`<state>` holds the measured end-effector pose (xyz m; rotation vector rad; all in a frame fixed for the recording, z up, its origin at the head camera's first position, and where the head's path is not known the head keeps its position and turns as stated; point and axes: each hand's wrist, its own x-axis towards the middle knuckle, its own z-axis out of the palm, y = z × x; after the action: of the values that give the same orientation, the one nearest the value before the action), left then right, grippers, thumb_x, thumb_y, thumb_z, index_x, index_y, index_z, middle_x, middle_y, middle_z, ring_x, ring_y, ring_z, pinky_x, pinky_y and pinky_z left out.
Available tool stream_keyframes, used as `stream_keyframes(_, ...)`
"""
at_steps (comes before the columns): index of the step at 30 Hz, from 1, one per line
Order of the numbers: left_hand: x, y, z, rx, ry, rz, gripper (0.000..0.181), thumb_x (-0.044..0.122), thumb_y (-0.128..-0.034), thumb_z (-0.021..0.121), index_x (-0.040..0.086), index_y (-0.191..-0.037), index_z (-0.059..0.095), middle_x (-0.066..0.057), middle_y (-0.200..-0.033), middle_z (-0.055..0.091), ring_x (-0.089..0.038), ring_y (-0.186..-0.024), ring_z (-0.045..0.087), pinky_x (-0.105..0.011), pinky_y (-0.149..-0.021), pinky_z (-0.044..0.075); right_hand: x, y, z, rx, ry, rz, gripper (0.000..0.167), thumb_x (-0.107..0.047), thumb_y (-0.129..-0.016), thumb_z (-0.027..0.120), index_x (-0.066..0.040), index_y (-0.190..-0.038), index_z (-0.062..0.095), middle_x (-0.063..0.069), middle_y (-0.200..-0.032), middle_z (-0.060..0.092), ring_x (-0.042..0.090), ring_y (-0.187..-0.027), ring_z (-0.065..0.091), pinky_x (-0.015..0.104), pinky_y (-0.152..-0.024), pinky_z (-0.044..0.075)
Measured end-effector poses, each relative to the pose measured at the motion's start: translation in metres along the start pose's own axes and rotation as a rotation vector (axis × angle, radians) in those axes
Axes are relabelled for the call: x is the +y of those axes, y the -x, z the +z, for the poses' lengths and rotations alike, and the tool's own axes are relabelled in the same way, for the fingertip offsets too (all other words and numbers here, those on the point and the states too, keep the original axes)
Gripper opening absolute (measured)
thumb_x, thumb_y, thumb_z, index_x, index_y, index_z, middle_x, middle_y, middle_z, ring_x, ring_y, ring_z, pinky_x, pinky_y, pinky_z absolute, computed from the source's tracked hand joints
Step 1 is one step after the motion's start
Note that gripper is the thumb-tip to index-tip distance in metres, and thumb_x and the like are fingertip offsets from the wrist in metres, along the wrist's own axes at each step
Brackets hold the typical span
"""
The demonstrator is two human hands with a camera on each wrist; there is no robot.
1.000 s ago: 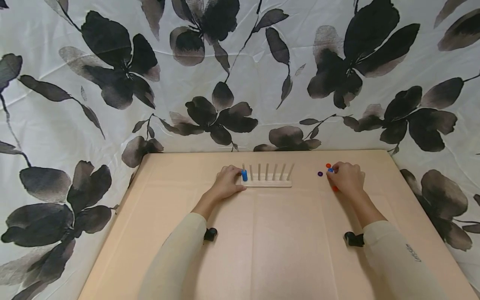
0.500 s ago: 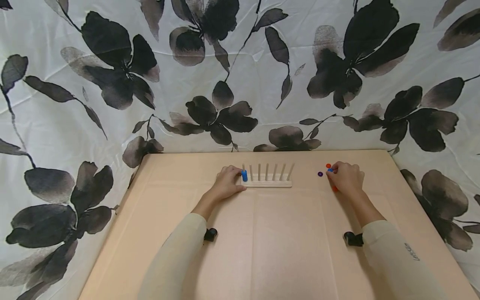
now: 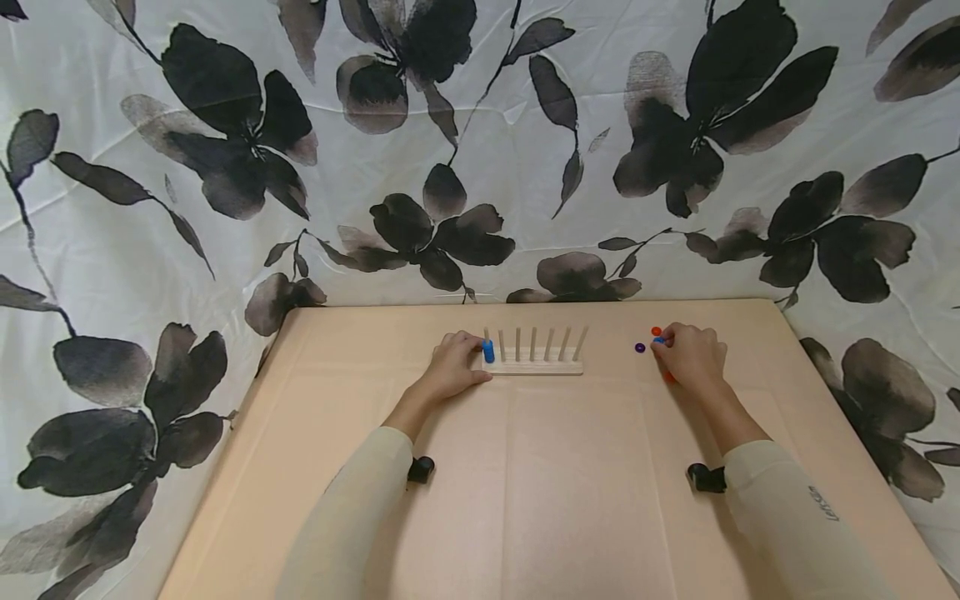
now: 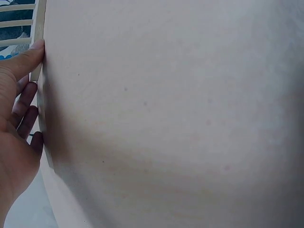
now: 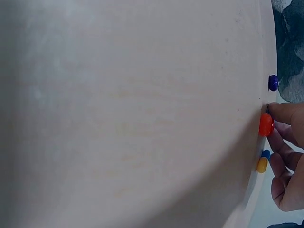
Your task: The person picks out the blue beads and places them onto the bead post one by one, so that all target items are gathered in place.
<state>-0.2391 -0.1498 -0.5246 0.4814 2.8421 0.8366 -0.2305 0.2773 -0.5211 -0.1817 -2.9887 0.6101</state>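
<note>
My left hand (image 3: pixel 452 365) holds the left end of a wooden peg rack (image 3: pixel 534 369); in the left wrist view its thumb presses the long side of the rack's base (image 4: pixel 39 28). Blue beads (image 3: pixel 488 352) sit stacked on the leftmost peg, beside my left fingertips. The other pegs stand bare. Over at the right, my right hand (image 3: pixel 696 357) pinches a small blue bead (image 3: pixel 658 340) between thumb and fingers, at or close to the tabletop. In the right wrist view that bead is mostly hidden behind a red bead (image 5: pixel 266 124).
A purple bead (image 3: pixel 640 347) and an orange-red bead (image 3: pixel 656 331) lie left of and behind my right fingertips. A yellow bead (image 5: pixel 262 165) and another blue bead (image 5: pixel 266 154) lie under the hand. The wooden tabletop (image 3: pixel 570 483) ends at a floral cloth (image 3: pixel 510 167).
</note>
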Motion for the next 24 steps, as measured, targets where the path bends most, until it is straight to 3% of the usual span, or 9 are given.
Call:
stream_keyframes(13, 0.001, -0.001, 0.000, 0.002, -0.019, 0.001, 0.062, 0.033, -0.0865, 0.085, 0.009, -0.139, 0.062, -0.008, -0.137, 0.059, -0.029, -0.134, 0.045, -0.051, -0.115, 0.034, 0.000, -0.001, -0.003, 0.005, -0.018, -0.020, 0.030, -0.028, -0.096, 0.071, -0.003, -0.112, 0.067, 0.018, -0.096, 0.072, 0.042, -0.098, 0.049, 0.056, -0.081, 0.034)
stream_keyframes(24, 0.002, -0.001, -0.001, 0.003, -0.020, 0.003, 0.063, 0.034, -0.0862, 0.085, 0.008, -0.139, 0.062, -0.009, -0.137, 0.058, -0.030, -0.134, 0.046, -0.051, -0.115, 0.034, -0.010, 0.003, -0.019, 0.035, -0.095, -0.125, 0.021, -0.023, -0.096, 0.069, -0.006, -0.108, 0.069, 0.014, -0.099, 0.076, 0.045, -0.104, 0.052, 0.062, -0.087, 0.033)
